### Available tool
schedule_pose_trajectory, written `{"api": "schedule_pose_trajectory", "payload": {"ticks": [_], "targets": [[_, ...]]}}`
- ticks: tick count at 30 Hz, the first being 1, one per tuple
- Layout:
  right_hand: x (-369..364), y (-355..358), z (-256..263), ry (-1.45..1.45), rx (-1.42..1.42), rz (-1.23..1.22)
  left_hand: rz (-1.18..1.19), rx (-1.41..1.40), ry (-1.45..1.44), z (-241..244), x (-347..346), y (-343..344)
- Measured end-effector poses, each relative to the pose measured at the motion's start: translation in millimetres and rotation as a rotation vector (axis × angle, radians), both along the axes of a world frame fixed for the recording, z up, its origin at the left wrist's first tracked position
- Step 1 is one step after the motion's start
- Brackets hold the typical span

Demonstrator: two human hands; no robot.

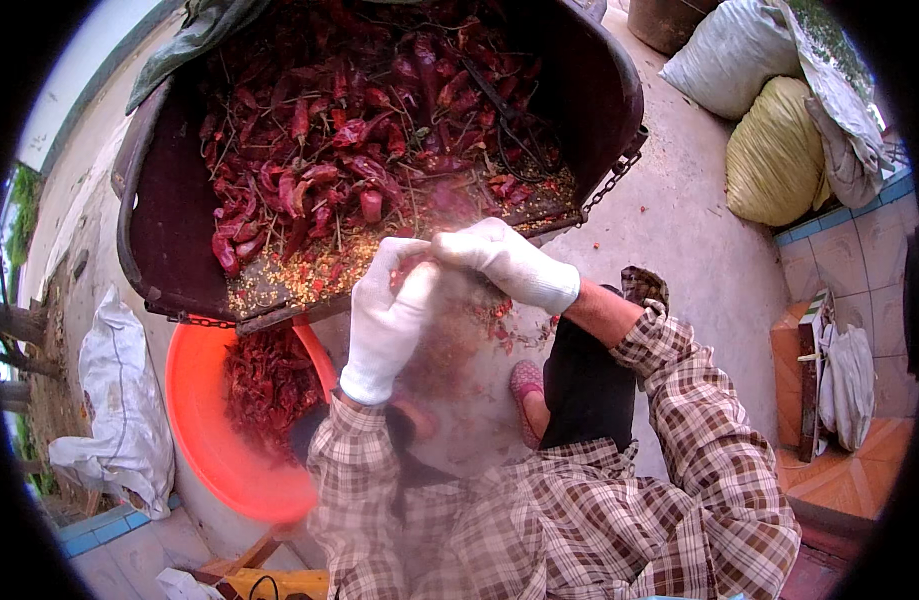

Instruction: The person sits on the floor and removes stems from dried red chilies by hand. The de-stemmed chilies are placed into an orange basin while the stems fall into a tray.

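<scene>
My left hand [392, 322], in a white knit glove, is closed around a dried red chili pepper [405, 270], mostly hidden by the fingers. Fingertips of my right hand [508, 262], gloved the same way, meet it from the right and pinch at the pepper. Both hands are just off the front lip of a dark metal cart bed [166, 202]. A heap of dried red chilies [332, 142] with stems fills the bed, and pale seeds [298, 277] are strewn along its front. Below left stands an orange plastic tub [211, 442] with red chili pieces [272, 382] inside.
A chain [613, 180] hangs at the bed's right corner. Filled white [737, 56] and yellow [774, 154] sacks stand upper right. A white woven sack [121, 397] lies left of the tub. Chili scraps [500, 322] litter the concrete floor near my feet.
</scene>
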State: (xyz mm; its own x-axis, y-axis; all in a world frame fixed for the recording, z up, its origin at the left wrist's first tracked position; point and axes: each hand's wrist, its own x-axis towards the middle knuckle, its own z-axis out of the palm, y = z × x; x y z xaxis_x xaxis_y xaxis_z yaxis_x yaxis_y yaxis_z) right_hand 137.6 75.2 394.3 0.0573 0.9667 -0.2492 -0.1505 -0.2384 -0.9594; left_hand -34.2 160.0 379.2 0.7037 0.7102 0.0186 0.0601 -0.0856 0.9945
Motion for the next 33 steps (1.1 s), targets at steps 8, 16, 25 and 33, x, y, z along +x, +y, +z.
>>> {"api": "schedule_pose_trajectory", "payload": {"ticks": [8, 16, 25, 33], "targets": [[-16.0, 9.0, -20.4, 0.957, 0.067, 0.068, 0.047, -0.091, -0.158, -3.9, 1.2, -3.3], [10.3, 5.3, -17.0, -0.461, 0.299, 0.434, 0.353, -0.409, -0.587, 11.8, -25.4, 44.2], [6.5, 86.0, -19.6, -1.358, 0.282, -0.245, 0.322, -0.589, -0.522, -2.9, -26.6, 47.5], [34.9, 101.4, -35.8, -1.068, 0.266, -0.388, 0.352, -0.537, -0.499, -14.0, -15.7, 39.3]]}}
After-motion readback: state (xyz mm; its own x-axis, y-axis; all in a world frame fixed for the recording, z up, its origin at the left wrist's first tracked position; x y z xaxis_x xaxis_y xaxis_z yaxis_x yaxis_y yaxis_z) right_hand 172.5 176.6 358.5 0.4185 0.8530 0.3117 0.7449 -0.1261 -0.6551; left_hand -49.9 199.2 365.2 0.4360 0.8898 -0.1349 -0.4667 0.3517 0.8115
